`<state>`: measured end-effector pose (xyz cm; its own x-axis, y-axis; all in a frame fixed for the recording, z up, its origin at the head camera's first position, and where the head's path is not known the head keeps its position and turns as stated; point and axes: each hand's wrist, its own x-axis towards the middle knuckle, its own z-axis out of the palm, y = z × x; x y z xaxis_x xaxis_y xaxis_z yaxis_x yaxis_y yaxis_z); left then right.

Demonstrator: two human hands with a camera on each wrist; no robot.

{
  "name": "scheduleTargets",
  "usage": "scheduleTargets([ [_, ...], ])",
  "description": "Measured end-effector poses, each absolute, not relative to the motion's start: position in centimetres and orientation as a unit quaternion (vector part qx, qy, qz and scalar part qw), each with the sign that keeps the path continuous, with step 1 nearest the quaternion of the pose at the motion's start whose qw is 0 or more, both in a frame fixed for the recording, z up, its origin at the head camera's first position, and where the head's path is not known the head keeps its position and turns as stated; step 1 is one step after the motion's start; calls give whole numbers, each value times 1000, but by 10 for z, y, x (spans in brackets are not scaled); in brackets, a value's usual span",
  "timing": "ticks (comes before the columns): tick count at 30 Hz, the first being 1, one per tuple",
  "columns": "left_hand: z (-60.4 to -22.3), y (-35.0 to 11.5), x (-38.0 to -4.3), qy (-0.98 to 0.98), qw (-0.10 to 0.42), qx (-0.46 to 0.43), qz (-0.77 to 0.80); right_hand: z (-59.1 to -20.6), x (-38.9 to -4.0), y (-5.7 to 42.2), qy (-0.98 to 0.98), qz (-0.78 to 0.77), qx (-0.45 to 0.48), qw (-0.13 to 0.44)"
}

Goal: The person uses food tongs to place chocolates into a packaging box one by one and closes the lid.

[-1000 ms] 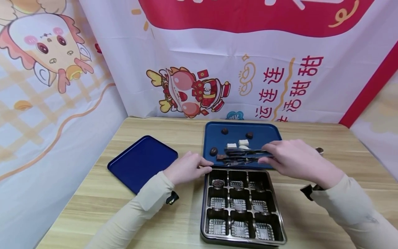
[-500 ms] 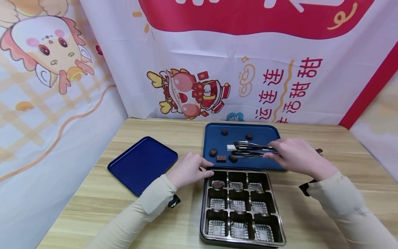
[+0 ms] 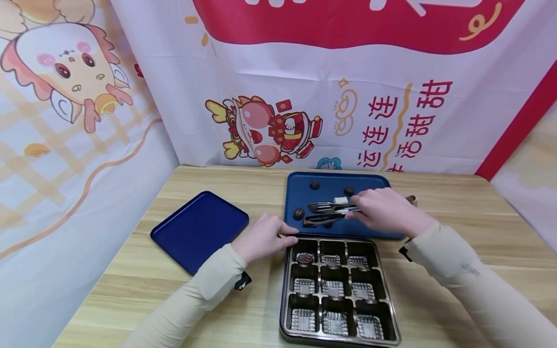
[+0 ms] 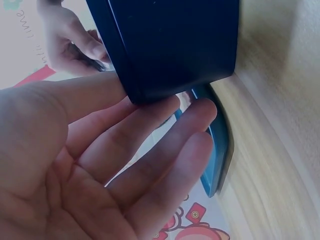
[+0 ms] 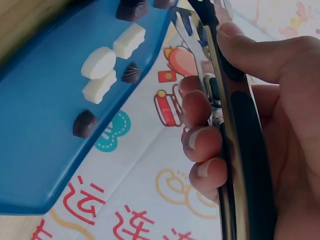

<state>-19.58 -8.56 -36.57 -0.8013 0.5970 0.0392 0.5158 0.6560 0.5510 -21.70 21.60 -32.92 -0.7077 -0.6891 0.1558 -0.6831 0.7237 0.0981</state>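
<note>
My right hand (image 3: 387, 210) grips a pair of metal tongs (image 5: 242, 135) with dark handles. Their tips are low over the blue tray (image 3: 370, 180), right at a rectangular brown chocolate (image 3: 309, 224). A round dark chocolate (image 3: 298, 213) lies left of the tips; white pieces (image 5: 98, 62) are partly hidden by tongs and hand in the head view. With thumb and extended fingers, my left hand (image 3: 265, 239) touches the far left corner of a dark box (image 4: 175, 45). This box has a nine-part insert, and one dark chocolate (image 3: 305, 259) sits in its far left compartment.
A dark blue lid-like tray (image 3: 200, 229) lies on the wooden table (image 3: 130, 299) to the left. More dark chocolates (image 3: 314, 185) are near the blue tray's far edge. A printed cloth (image 3: 278, 63) hangs behind the table.
The tongs shifted right, uncovering the rectangular chocolate, then came back left, with their tips now at it. The left hand stays at the box corner.
</note>
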Motion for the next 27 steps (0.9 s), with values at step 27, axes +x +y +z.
scheduleTargets([
  [27, -366, -86, -195, 907, 71, 308, 279, -324, -236, 192, -905, -82, 414, 50],
])
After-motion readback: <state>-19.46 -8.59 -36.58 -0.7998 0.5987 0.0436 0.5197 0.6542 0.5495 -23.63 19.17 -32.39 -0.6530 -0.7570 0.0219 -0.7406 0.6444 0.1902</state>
